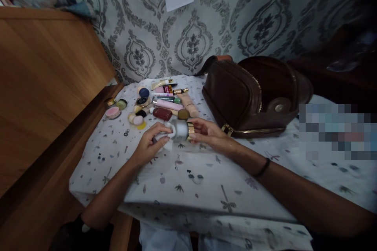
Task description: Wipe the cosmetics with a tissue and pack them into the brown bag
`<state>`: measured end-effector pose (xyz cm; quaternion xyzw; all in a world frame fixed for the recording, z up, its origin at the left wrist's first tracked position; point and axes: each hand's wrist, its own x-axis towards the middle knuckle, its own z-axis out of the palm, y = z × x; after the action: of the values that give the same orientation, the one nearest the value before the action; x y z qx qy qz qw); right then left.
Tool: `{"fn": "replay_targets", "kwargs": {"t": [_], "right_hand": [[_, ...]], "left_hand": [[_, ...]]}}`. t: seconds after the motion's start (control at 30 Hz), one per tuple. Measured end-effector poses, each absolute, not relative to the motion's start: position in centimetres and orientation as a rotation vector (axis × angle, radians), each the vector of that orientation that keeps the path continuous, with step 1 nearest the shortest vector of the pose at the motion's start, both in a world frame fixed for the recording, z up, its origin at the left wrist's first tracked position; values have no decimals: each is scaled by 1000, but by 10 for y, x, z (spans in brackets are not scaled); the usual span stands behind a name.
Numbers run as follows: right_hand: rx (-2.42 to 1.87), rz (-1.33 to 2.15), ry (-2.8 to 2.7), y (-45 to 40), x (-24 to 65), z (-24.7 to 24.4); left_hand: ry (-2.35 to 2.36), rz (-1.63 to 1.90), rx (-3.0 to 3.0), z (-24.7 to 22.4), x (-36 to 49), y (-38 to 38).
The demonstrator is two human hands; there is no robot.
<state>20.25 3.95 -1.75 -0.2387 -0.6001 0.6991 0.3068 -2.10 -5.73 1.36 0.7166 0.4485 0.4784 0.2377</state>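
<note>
A frosted bottle with a gold cap lies sideways between my two hands, above the patterned cloth. My left hand is closed on a white cloth, which presses against the bottle's left end. The fingers of my right hand grip the bottle by its gold cap at the right end. Just beyond the bottle lie a dark red bottle, a pink tube and a round brush head.
A brown leather bag stands open at the right. Several cosmetics, including a pink round jar, lie at the back left. A wooden cabinet borders the left side, and a patterned wall rises behind.
</note>
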Motion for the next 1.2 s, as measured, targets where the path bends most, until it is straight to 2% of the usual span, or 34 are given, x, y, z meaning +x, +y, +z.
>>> {"fn": "replay_targets", "kwargs": {"t": [0.23,0.4,0.63,0.87,1.2], "right_hand": [[-552,1973,-1418,37,203,-11],[-481,2026,-1402,34,202,-8],[-436,1996,-1405,36,199,-15],[-490,1869,-1488,36,197,-15],[-591,1470,-1660,41,198,-20]], "left_hand": [[1301,1323,2018,11,-21,-54],[1388,1331,1731,5,-17,-53],[1207,1331,1216,2,-8,-49],[1031,1128,832,2,3,-48],[1048,1077,785,2,0,-49]]}}
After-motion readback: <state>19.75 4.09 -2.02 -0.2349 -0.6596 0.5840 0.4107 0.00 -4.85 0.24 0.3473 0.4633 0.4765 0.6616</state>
